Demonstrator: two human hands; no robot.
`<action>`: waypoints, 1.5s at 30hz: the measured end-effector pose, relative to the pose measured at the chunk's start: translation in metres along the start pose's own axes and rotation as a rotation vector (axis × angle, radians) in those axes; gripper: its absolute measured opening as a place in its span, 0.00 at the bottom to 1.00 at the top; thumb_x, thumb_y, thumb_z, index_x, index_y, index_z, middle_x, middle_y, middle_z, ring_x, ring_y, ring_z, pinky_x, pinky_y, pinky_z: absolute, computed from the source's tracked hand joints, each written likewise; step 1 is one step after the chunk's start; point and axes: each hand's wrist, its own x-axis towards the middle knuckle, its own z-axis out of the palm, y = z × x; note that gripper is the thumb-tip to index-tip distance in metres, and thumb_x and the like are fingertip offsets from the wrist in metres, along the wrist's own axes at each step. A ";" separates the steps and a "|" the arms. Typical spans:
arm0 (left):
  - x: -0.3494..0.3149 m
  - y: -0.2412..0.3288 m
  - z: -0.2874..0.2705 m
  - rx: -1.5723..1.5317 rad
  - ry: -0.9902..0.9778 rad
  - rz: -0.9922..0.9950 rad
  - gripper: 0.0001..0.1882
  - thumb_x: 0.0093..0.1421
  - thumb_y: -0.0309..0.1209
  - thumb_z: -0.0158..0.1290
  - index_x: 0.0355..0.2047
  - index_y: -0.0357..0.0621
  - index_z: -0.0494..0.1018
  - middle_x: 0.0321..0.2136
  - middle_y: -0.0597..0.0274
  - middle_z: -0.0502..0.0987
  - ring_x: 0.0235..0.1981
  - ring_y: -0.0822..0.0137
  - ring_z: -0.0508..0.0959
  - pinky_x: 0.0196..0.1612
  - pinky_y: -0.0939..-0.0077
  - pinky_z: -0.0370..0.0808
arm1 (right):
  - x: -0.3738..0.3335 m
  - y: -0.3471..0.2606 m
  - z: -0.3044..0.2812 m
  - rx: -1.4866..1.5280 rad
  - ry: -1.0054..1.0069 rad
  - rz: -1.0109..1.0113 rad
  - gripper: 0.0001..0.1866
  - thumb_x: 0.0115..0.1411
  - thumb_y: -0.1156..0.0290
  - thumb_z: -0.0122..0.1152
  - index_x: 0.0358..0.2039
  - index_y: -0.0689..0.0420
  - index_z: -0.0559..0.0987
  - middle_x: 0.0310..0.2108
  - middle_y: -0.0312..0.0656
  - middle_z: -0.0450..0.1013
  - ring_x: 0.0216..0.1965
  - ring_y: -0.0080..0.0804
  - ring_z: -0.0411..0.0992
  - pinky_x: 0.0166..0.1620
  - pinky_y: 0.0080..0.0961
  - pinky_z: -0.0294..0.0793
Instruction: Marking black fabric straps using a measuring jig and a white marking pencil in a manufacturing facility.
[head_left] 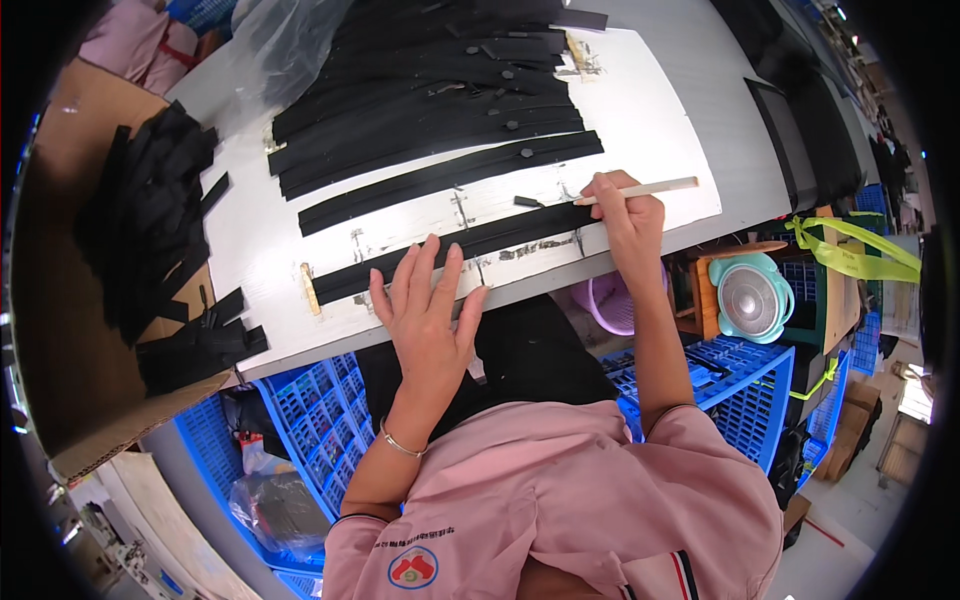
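Observation:
A black fabric strip lies across a white board on the table. My left hand rests flat on the strip's left half, fingers spread. In my right hand is a slim whitish pencil, pinched between thumb and fingers. Its tip meets the strip near the right end. A small black piece lies just above the strip. Dark guide lines and smudges mark the board around it. Farther back, a separate black strip lies alongside a spread pile of similar strips.
At the left, a cardboard box holds tangled black strips. A clear plastic bag sits at the back. Blue crates, a purple basket and a turquoise fan stand below the table's near edge.

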 end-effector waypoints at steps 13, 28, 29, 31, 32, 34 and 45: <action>0.064 0.054 0.058 -0.239 0.050 0.161 0.12 0.58 0.28 0.62 0.43 0.40 0.80 0.49 0.58 0.77 0.52 0.56 0.73 0.65 0.49 0.60 | -0.001 0.015 0.002 0.043 -0.046 0.001 0.14 0.70 0.70 0.57 0.30 0.66 0.82 0.25 0.34 0.74 0.26 0.16 0.66 0.30 0.17 0.62; 0.069 0.052 0.069 -0.222 0.168 0.152 0.12 0.53 0.26 0.64 0.39 0.44 0.81 0.46 0.61 0.78 0.50 0.57 0.74 0.58 0.58 0.65 | -0.001 0.018 -0.006 0.029 -0.112 -0.023 0.14 0.68 0.69 0.57 0.28 0.66 0.81 0.20 0.36 0.75 0.23 0.19 0.69 0.27 0.21 0.67; 0.067 0.050 0.067 -0.205 0.184 0.130 0.12 0.53 0.26 0.64 0.39 0.44 0.81 0.46 0.61 0.78 0.50 0.57 0.74 0.58 0.58 0.65 | 0.000 0.015 -0.002 -0.020 -0.134 -0.047 0.16 0.69 0.68 0.56 0.27 0.64 0.81 0.19 0.36 0.74 0.22 0.19 0.69 0.27 0.22 0.66; 0.063 0.048 0.065 -0.199 0.169 0.147 0.15 0.53 0.25 0.63 0.42 0.44 0.80 0.48 0.59 0.77 0.52 0.54 0.73 0.58 0.54 0.64 | -0.001 0.029 -0.002 -0.238 -0.155 -0.120 0.17 0.69 0.65 0.55 0.26 0.61 0.81 0.18 0.34 0.73 0.22 0.20 0.68 0.27 0.23 0.65; 0.060 0.047 0.066 -0.240 0.152 0.148 0.15 0.53 0.26 0.62 0.43 0.43 0.79 0.49 0.58 0.76 0.53 0.53 0.72 0.60 0.52 0.64 | -0.002 0.032 -0.006 -0.191 -0.139 -0.048 0.17 0.68 0.65 0.54 0.26 0.61 0.81 0.19 0.34 0.74 0.23 0.21 0.69 0.27 0.23 0.66; 0.054 0.049 0.069 -0.307 0.211 0.138 0.16 0.54 0.26 0.62 0.44 0.42 0.78 0.50 0.56 0.76 0.54 0.52 0.72 0.63 0.48 0.63 | 0.000 0.038 -0.015 -0.108 -0.163 0.023 0.15 0.66 0.66 0.55 0.25 0.60 0.81 0.24 0.34 0.76 0.25 0.22 0.72 0.29 0.24 0.68; -0.144 -0.116 -0.121 0.147 0.675 -0.394 0.08 0.56 0.21 0.62 0.37 0.41 0.80 0.43 0.53 0.81 0.44 0.52 0.80 0.50 0.62 0.76 | 0.006 0.028 -0.008 0.086 0.169 0.039 0.18 0.70 0.59 0.53 0.33 0.60 0.80 0.18 0.29 0.65 0.17 0.12 0.56 0.20 0.13 0.48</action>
